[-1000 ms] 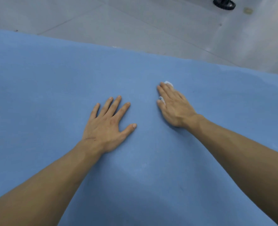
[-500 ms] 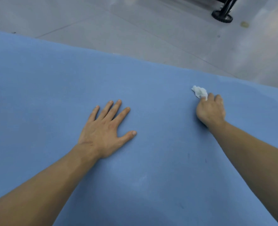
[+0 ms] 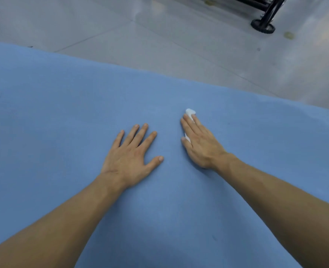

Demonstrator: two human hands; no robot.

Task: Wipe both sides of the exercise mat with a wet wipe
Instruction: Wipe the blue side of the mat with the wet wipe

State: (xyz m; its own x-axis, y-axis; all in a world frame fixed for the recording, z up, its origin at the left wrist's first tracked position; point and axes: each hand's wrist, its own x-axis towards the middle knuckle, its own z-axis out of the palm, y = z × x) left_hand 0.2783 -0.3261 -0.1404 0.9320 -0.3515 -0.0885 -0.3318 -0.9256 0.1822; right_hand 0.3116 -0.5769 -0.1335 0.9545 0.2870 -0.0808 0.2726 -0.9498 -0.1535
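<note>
A blue exercise mat (image 3: 63, 117) lies flat on the floor and fills most of the head view. My left hand (image 3: 131, 157) rests flat on it with fingers spread, holding nothing. To its right, my right hand (image 3: 200, 144) presses a crumpled white wet wipe (image 3: 190, 112) onto the mat. The wipe sticks out past the fingertips and shows again under the thumb; the rest is hidden beneath the palm.
Grey tiled floor (image 3: 159, 45) lies beyond the mat's far edge. A black metal frame on a caster wheel (image 3: 263, 28) stands at the top right, well off the mat.
My right hand swept right with the wipe and has come back left, close to my left hand, its fingers flattened again. The left hand stayed planted.
</note>
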